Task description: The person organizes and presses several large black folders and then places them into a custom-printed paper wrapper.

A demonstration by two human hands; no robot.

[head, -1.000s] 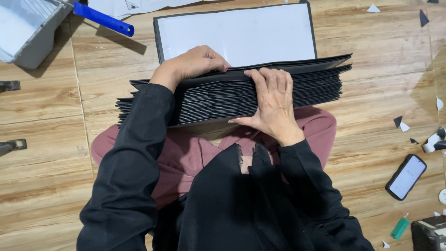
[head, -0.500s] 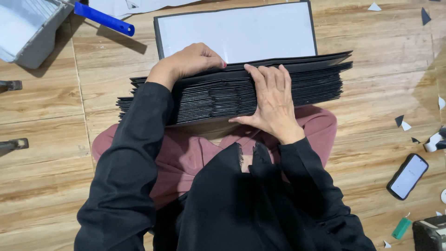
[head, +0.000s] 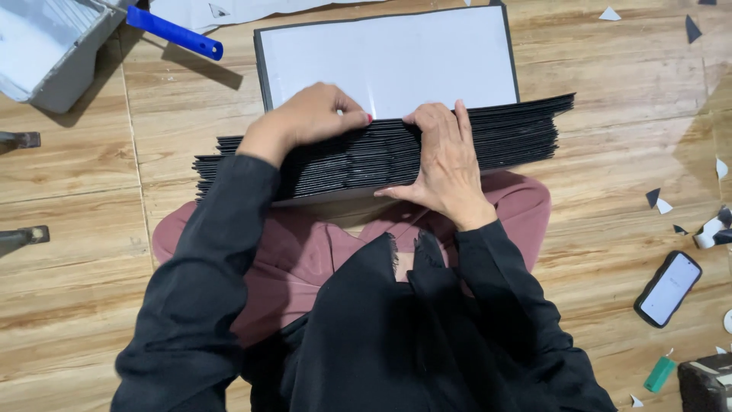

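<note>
A thick fanned stack of black sheets [head: 518, 133] rests across my lap on the wooden floor. My left hand [head: 309, 118] lies on the stack's upper left part, fingers curled and pinching at the top edge. My right hand [head: 446, 164] is spread flat over the middle of the stack, fingertips at the top edge beside the left hand's. Behind the stack lies a white board with a black border [head: 389, 57], flat on the floor.
A grey tray [head: 46, 46] with a blue-handled tool [head: 175, 34] stands at the top left. A phone [head: 669, 288] lies at the right, with paper scraps [head: 659, 202] around it, a small green object [head: 659, 374] and a dark box corner [head: 705, 385].
Both hands have crept a little toward each other along the stack's top edge. The stack itself has barely moved.
</note>
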